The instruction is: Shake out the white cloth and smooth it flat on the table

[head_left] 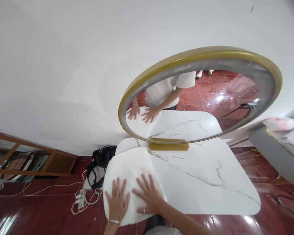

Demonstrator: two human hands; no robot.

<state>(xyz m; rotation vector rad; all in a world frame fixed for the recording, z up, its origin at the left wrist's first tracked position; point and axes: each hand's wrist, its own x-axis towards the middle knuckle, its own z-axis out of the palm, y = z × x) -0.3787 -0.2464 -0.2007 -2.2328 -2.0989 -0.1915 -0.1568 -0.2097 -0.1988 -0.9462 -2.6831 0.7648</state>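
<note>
A white cloth [129, 166] with a scalloped edge covers the left end of the white marble-patterned table [198, 182], its near edge reaching the table's front. My left hand [117, 200] lies flat on the cloth with its fingers spread, a bracelet around the wrist. To its right, my right hand [149, 195] also presses flat on the cloth, fingers apart, with a ring on one finger. Neither hand grips anything. Behind the cloth, a round gold-framed mirror [205, 120] stands on a gold base [169, 145] and reflects both hands and the cloth.
At left on the red tiled floor are a black bag [104, 156], white cables and a power strip [81, 199]. A wooden shelf [61, 161] with books stands along the white wall. To the right is a grey table [271, 150] with plastic-wrapped items.
</note>
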